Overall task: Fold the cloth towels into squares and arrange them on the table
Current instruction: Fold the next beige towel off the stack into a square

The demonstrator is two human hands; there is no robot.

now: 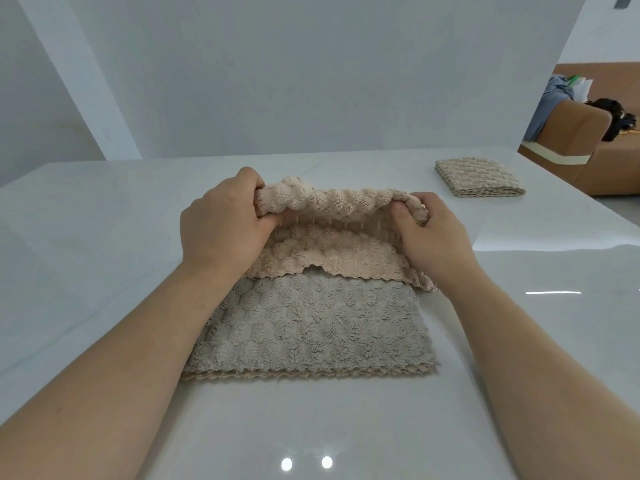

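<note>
A fluffy cloth towel (311, 323), beige on one face and grey-beige on the other, lies on the white table (104, 237) in front of me. Its far part is lifted and curled back over the near part, beige face up. My left hand (221, 223) grips the raised fold at its left end. My right hand (429, 230) pinches the same fold at its right end. Both hands hold the fold a little above the table. A second towel (479, 178), folded into a square, rests flat at the far right of the table.
A white wall (311, 71) stands right behind the table's far edge. Beyond the table's right edge is a brown sofa (588, 161) with clothes and a dark bag on it. Bare glossy tabletop stretches to the left and in front of the towel.
</note>
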